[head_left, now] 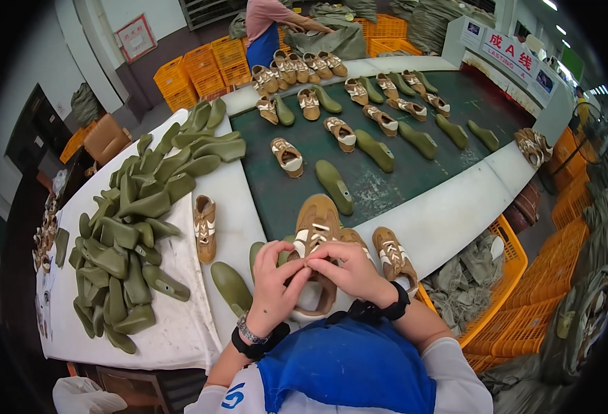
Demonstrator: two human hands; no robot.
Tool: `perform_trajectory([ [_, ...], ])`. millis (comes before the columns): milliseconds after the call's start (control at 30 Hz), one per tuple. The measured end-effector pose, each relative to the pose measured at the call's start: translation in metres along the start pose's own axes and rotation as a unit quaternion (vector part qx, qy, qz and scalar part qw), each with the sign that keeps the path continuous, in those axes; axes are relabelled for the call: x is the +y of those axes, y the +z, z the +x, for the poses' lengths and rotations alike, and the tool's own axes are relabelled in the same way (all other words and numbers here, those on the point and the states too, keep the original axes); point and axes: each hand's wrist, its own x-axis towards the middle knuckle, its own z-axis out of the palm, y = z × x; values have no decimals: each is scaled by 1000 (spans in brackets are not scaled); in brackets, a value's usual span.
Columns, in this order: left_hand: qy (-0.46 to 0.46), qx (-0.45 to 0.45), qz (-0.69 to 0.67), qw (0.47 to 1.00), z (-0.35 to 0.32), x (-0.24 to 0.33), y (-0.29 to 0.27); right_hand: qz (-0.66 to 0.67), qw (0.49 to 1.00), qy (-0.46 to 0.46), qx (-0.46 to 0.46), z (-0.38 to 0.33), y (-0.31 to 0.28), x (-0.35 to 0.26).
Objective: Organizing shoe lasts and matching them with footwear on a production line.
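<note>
A blue apron point(345, 362) is closest, and just past it two hands meet over a brown shoe point(317, 212). The shoe is at the near edge of the table, its toe pointing away. The left hand point(276, 286) and the right hand point(351, 270) have bent fingers, with thumbs and fingertips pinched together at the top of the shoe, by its white laces. I can't tell if a lace or the tongue is in the pinch. The shoe looks light, soft on top and stiffer at the sole, and not slippery or easy to break. The heel or the sides look like good places to hold, and the laces need just fingertips. A smooth green foot form point(231, 286) lies to the left; it looks hard and maybe slippery. Another shoe point(391, 250) is to the right, near an orange crate point(516, 272) of gray-green cloth point(464, 265). The white table point(449, 224) looks flat and smooth, with a big heap of foot forms point(107, 255) at left. Past that, a dark green belt point(273, 200) carries shoes and forms in rows. Farther back are a co-worker point(268, 22), stacked orange crates point(200, 65) and a pale wall point(83, 58).
</note>
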Motion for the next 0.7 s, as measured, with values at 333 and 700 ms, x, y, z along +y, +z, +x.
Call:
perform_trajectory([
  [333,-204,-107,-417,879,-11,-11,17,156,977,145,-34,2,-6,3],
  [700,-285,-31,-521,804,-14,-11,23,53,993,15,-106,1,-9,8],
])
